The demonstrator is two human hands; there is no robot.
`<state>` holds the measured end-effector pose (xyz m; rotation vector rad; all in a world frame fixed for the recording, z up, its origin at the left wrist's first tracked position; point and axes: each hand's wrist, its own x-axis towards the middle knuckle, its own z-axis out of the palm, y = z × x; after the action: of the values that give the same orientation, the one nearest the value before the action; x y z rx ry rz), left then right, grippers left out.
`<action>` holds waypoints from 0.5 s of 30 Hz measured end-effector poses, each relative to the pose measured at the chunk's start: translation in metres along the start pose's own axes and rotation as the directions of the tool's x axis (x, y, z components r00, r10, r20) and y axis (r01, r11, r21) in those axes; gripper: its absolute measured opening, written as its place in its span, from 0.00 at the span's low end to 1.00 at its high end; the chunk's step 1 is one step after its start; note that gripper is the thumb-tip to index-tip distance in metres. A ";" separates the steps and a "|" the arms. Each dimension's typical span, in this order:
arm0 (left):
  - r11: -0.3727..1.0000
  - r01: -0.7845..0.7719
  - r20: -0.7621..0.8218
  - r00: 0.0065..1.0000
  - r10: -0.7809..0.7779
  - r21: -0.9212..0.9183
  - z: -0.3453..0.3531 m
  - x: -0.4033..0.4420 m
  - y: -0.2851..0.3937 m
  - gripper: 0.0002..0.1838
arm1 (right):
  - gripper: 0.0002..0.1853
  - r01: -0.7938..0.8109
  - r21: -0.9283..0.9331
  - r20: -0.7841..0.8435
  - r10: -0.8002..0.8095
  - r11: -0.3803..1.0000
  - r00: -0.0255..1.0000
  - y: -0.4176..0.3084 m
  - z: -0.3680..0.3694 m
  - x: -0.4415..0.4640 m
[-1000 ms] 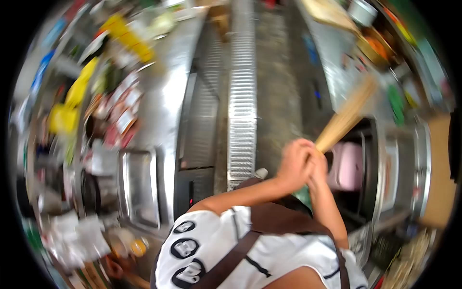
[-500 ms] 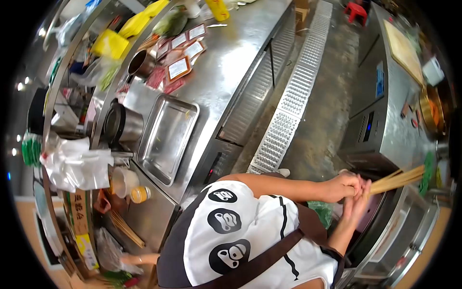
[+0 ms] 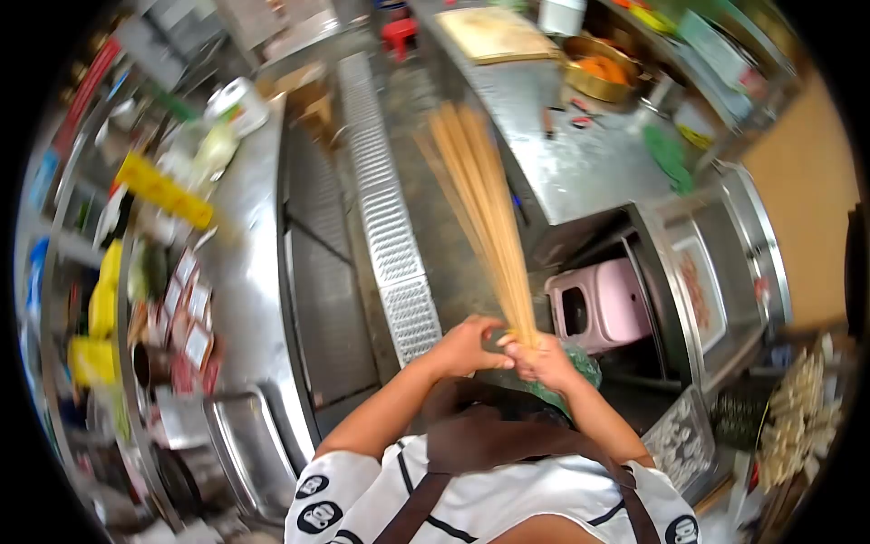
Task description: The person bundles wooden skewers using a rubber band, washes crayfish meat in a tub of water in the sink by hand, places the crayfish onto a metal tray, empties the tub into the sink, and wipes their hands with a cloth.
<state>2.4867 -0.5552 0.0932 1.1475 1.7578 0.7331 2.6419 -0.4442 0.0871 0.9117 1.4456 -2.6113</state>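
Note:
A bundle of long bamboo skewers (image 3: 496, 238) stands up in front of me, its far tips fanned out and blurred. My right hand (image 3: 541, 361) is wrapped round the near end of the bundle. Close beside it, my left hand (image 3: 468, 348) is curved, thumb and fingers apart, with nothing seen inside. Behind the right wrist, a green plastic bag (image 3: 580, 364) is partly hidden.
A steel counter (image 3: 245, 208) runs along the left, with a steel tray (image 3: 246, 440) on it. On the right counter (image 3: 566, 150) are a cutting board (image 3: 494, 34) and a brass-coloured pot (image 3: 605, 65). A pink bin (image 3: 603, 306) sits below; a drain grate (image 3: 385, 204) crosses the floor.
The view has turned to the right. The skewers have swung from pointing right to pointing away from me. The left hand has come apart from the right, which keeps its grip.

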 end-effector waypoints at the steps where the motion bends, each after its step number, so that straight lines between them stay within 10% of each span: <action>1: 0.999 -0.033 0.048 0.998 0.032 0.022 0.006 0.003 -0.004 0.35 | 0.12 -0.051 0.077 0.096 0.044 0.996 0.994 0.007 -0.006 0.000; 4: 0.647 0.100 0.249 0.958 0.142 -0.755 0.025 0.014 -0.010 0.44 | 0.12 -0.147 0.377 0.388 -0.012 0.914 0.922 0.006 -0.011 0.000; 7: 0.453 0.136 0.262 0.937 0.229 -0.881 0.027 0.020 0.010 0.42 | 0.12 -0.106 0.476 0.456 -0.141 0.873 0.879 0.005 -0.021 -0.001; 11: 0.596 0.127 0.332 0.911 0.247 -0.793 0.020 0.040 0.017 0.41 | 0.12 -0.195 0.166 0.440 0.104 0.967 0.892 -0.002 -0.029 -0.007; 15: 0.630 -0.015 0.202 0.941 0.271 -0.776 0.026 0.051 0.026 0.09 | 0.15 0.097 -0.260 0.279 -0.021 0.961 0.960 -0.023 -0.024 -0.017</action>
<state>2.5114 -0.4976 0.0858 0.7344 0.9044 1.1883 2.6611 -0.4162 0.1036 0.4624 1.7135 -2.3733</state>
